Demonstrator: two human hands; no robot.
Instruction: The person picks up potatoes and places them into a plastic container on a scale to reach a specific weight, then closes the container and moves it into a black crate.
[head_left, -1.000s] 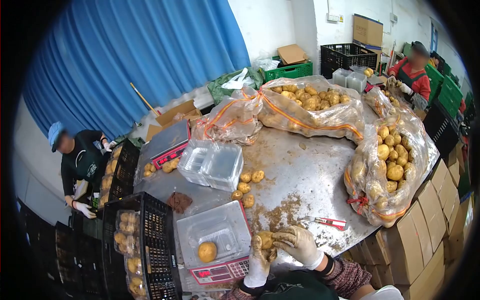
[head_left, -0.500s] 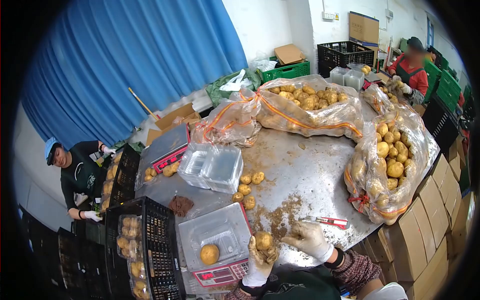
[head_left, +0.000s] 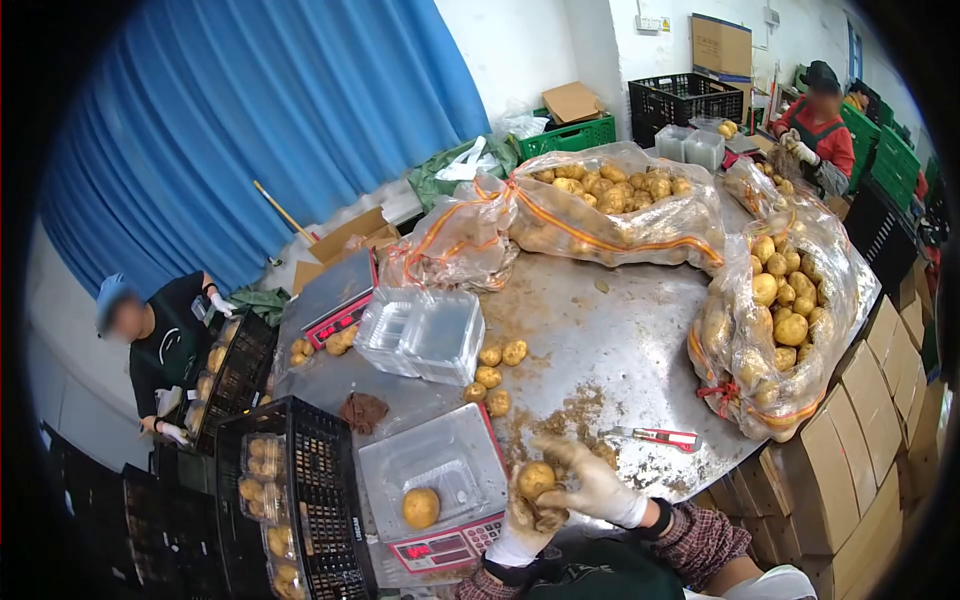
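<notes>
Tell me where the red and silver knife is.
Head view: the knife lies right of centre on the grey metal table, between the white-gloved right hand and a clear plastic potato bag.

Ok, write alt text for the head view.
A gloved left hand holds a potato, the right hand close beside it, at a metal table. A clear tray holding another potato sits on a scale; open plastic bags of potatoes lie beyond.

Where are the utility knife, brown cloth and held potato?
Utility knife (head_left: 668, 438), head view: on its handle.
Brown cloth (head_left: 363, 412), head view: crumpled middle.
Held potato (head_left: 536, 479), head view: exposed side facing the camera.
</notes>
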